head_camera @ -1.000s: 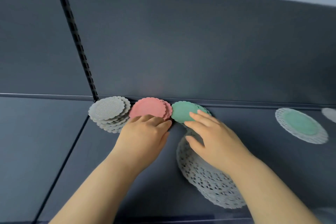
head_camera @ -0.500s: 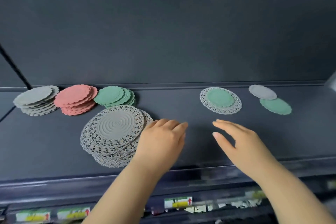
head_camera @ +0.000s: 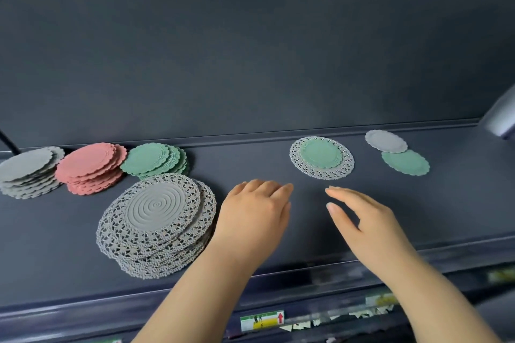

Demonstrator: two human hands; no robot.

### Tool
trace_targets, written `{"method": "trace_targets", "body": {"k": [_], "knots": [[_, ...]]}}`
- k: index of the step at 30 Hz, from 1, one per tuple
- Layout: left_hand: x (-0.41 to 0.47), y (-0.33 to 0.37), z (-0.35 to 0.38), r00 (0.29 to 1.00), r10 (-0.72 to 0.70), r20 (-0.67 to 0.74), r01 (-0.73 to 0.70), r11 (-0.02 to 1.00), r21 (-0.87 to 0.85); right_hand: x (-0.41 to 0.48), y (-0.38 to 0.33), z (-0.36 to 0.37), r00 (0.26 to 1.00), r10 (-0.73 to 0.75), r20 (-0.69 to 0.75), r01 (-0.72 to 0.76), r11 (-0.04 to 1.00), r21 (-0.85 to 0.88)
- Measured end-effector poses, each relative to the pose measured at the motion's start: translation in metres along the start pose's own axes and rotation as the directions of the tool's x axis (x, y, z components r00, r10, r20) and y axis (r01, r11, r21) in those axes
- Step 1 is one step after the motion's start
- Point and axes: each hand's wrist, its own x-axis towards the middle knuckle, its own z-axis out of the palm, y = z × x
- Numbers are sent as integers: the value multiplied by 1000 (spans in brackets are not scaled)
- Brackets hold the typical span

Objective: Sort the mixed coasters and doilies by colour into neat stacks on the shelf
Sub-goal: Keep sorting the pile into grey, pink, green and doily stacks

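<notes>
Grey coaster stack [head_camera: 26, 172], pink stack [head_camera: 90, 167] and green stack [head_camera: 156, 159] sit sorted at the far left of the shelf [head_camera: 446, 203], with the grey doily stack [head_camera: 156, 225] just nearer, so most of the job looks done. Left to sort at the right are a green coaster [head_camera: 320, 153] lying on a lone doily [head_camera: 299, 167], and a grey coaster [head_camera: 386, 140] touching a second green coaster [head_camera: 405, 162]. The left hand [head_camera: 253, 214] and right hand [head_camera: 367, 225] hover between the groups, fingers relaxed and holding nothing. No bin or tray shows
</notes>
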Motion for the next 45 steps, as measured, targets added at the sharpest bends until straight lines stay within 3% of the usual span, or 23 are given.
{"method": "trace_targets", "body": {"k": [6, 13, 21, 27, 32, 36, 40, 45], "knots": [[13, 7, 23, 999, 51, 13, -51, 999, -8, 1, 31, -5, 987, 51, -151, -46, 998, 35], [38, 38, 49, 996, 75, 38, -75, 997, 3, 28, 85, -40, 987, 39, -156, -44, 999, -28], [76, 95, 81, 999, -15, 48, 14, 1000, 26, 86, 154, -93, 1000, 22, 22, -13, 939, -342], [109, 110, 95, 955, -198, 222, 149, 964, 220, 108, 199, -106, 975, 29, 222, 87, 865, -494], [119, 112, 97, 881, -333, 335, 200, 905, 374, 115, 212, -108, 955, -153, 253, 280, 742, -609], [121, 110, 98, 857, -357, 372, 184, 885, 427, 118, 216, -112, 917, -367, 156, 392, 750, -533], [122, 111, 94, 949, -193, 251, 79, 912, 404, 109, 213, -112, 873, -487, -3, 454, 815, -360], [124, 113, 89, 973, -185, 136, 129, 930, 345, 106, 206, -111, 832, -526, -176, 513, 850, -118]]}}
